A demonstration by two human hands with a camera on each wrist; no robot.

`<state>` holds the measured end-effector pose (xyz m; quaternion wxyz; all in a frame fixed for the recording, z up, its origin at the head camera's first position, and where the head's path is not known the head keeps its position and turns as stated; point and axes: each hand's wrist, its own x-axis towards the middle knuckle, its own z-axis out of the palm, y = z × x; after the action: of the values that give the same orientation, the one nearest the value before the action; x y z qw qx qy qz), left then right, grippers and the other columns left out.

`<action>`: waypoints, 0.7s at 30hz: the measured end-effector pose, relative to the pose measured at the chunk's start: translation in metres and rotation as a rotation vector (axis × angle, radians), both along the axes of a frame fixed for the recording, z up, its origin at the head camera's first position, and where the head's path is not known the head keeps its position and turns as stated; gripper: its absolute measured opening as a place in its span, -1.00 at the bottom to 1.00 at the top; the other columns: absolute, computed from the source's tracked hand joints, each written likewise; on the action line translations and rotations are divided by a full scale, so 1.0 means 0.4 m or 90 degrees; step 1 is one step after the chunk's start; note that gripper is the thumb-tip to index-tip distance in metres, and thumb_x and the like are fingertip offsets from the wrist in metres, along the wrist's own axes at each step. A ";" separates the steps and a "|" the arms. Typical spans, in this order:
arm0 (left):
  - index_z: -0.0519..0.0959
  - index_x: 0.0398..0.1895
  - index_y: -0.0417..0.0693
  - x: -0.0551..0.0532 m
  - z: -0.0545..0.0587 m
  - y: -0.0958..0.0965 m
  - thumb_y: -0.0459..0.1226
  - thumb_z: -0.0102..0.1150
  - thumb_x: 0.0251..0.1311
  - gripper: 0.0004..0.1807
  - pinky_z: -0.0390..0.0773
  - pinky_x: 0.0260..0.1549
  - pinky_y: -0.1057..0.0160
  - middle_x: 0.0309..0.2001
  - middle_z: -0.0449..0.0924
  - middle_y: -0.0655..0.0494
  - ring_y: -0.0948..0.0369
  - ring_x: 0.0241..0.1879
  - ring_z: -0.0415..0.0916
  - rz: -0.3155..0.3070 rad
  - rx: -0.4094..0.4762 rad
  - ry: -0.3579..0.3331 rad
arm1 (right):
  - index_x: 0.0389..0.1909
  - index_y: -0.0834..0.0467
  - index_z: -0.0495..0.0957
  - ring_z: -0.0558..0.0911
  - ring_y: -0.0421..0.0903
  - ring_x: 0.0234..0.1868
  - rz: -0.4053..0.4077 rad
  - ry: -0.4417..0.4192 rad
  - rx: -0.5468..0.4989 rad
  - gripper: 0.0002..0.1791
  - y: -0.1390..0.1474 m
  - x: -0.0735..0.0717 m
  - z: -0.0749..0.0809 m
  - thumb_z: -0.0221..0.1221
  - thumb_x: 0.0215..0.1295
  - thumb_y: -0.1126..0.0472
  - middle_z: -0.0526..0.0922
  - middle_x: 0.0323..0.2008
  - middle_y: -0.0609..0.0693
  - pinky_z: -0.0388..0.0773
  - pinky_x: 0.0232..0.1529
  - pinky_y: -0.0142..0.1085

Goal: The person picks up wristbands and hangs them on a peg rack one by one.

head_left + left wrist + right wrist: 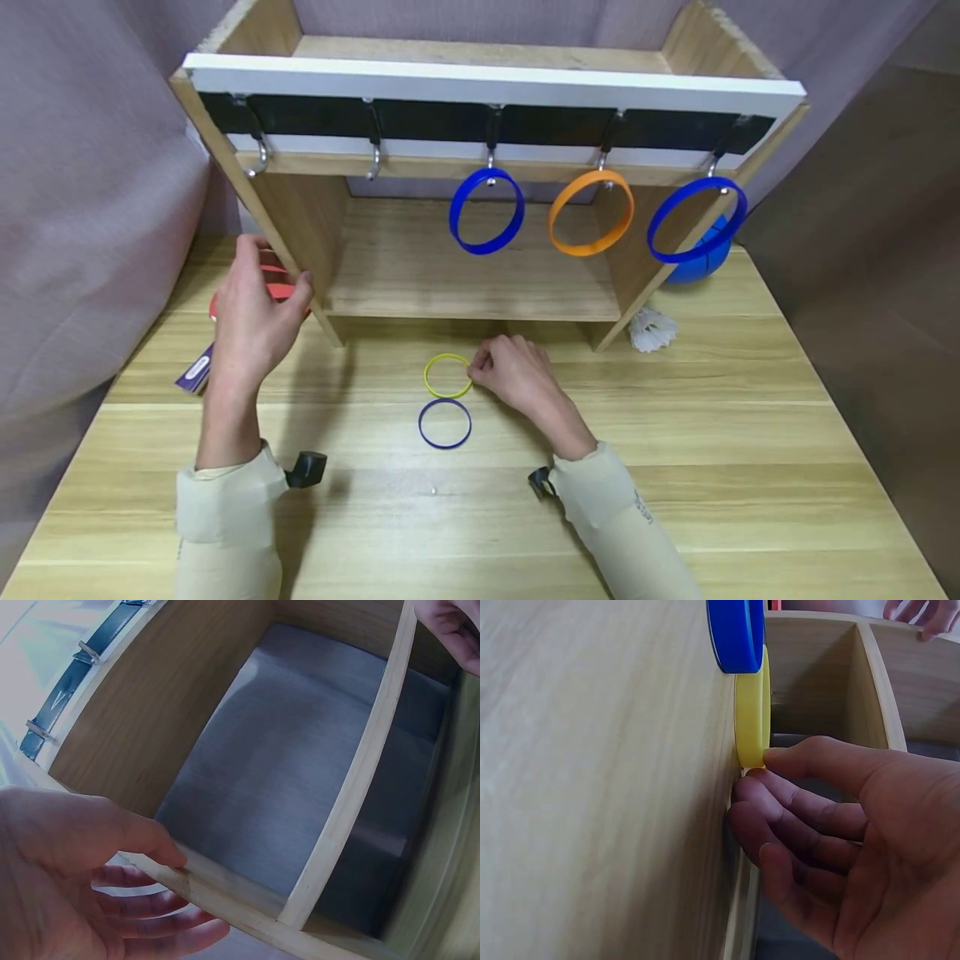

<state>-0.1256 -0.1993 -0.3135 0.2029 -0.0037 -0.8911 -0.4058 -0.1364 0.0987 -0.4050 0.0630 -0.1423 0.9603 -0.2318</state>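
While your left hand (253,321) steadies the wooden rack (472,304), its thumb on the left panel's front edge and its fingers along the outer side, the step in hand looks to be picking up the yellow ring (751,712). A red object (277,291) shows just behind those left fingers, and a dark purple strip (197,371) pokes out beside your wrist. Above and to the right of them hang two bare hooks, the first (258,158) and the second (374,162).

Further right, the yellow ring lies on the worktop (375,517) at your right fingertips, with the dark-blue ring (735,634) nearer you, touching it or almost. Your right hand (517,375) has thumb and forefinger narrowed on the yellow rim, the others curled beneath. Beyond and above these fingers hang a blue ring (483,247), an orange ring (585,249) and another blue ring (682,257); a blue ball (697,267) and a shuttlecock (652,330) sit to their right. Your next move probably calls for a firm pinch and a clean lift, without dragging the dark-blue ring along
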 end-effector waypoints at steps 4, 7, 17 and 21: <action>0.31 0.12 -0.30 0.002 0.001 0.000 -0.33 0.17 0.25 -0.57 0.44 -0.34 0.56 -0.05 0.53 -0.15 0.00 -0.09 0.56 -0.002 0.002 0.000 | -0.43 -0.02 0.70 0.54 -0.24 -0.50 0.001 -0.003 0.000 -0.95 -0.001 -0.002 -0.002 0.33 0.18 0.11 0.58 -0.57 -0.26 0.49 -0.38 -0.23; 0.31 0.12 -0.30 0.002 0.002 0.000 -0.34 0.17 0.25 -0.57 0.44 -0.35 0.56 -0.05 0.53 -0.15 0.00 -0.09 0.56 -0.003 0.003 0.000 | -0.43 -0.02 0.70 0.54 -0.24 -0.50 0.000 -0.006 -0.003 -0.96 -0.001 -0.001 -0.002 0.33 0.17 0.12 0.58 -0.57 -0.26 0.50 -0.37 -0.24; 0.31 0.12 -0.28 0.001 0.002 0.000 -0.31 0.17 0.25 -0.56 0.43 -0.35 0.56 -0.04 0.53 -0.14 0.01 -0.08 0.56 0.001 -0.001 -0.006 | -0.49 -0.01 0.69 0.52 -0.20 -0.54 0.008 0.014 -0.004 -0.93 -0.003 0.002 0.002 0.28 0.12 0.22 0.54 -0.63 -0.24 0.51 -0.39 -0.20; 0.31 0.13 -0.28 0.001 0.001 0.000 -0.32 0.17 0.25 -0.56 0.44 -0.36 0.57 -0.04 0.53 -0.15 0.00 -0.08 0.56 -0.001 0.001 -0.005 | -0.50 -0.03 0.70 0.52 -0.20 -0.53 0.009 0.030 -0.001 -0.91 -0.006 0.002 -0.001 0.28 0.09 0.23 0.54 -0.63 -0.26 0.51 -0.41 -0.21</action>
<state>-0.1251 -0.1994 -0.3131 0.1991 -0.0028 -0.8915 -0.4069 -0.1356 0.0964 -0.4053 0.0418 -0.1544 0.9602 -0.2289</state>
